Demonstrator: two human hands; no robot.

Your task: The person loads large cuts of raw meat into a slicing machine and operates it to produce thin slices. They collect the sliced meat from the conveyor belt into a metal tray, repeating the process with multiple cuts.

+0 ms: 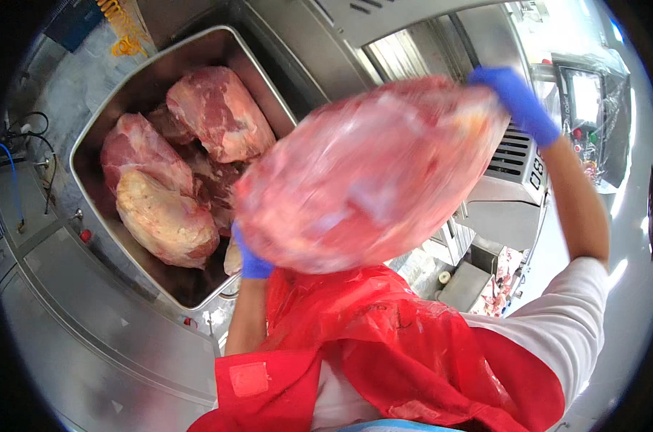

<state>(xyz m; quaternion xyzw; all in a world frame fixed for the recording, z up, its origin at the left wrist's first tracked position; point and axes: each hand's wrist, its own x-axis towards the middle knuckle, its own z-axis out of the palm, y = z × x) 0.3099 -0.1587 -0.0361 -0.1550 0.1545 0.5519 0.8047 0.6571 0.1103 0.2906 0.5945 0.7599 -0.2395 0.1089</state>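
Observation:
A large raw cut of meat (pixel 369 176), smeared by motion, is held up in front of my body between both hands. My left hand (pixel 250 258), in a blue glove, grips its lower left end; most of those fingers are hidden behind the meat. At the upper right end my right hand (pixel 515 103), also blue-gloved, is closed on the meat. To the left stands a deep metal tub (pixel 105 216) with several raw meat pieces in it. Among these are a red piece (pixel 218 114) at the far side and a fat-covered piece (pixel 166 218) nearer to me.
Steel machinery (pixel 297 50) stands behind the tub, and a control panel (pixel 592 108) wrapped in clear plastic is at the right. Below the held meat, a container with meat scraps (pixel 500 281) shows. A yellow coiled hose (pixel 125 29) hangs at the far left.

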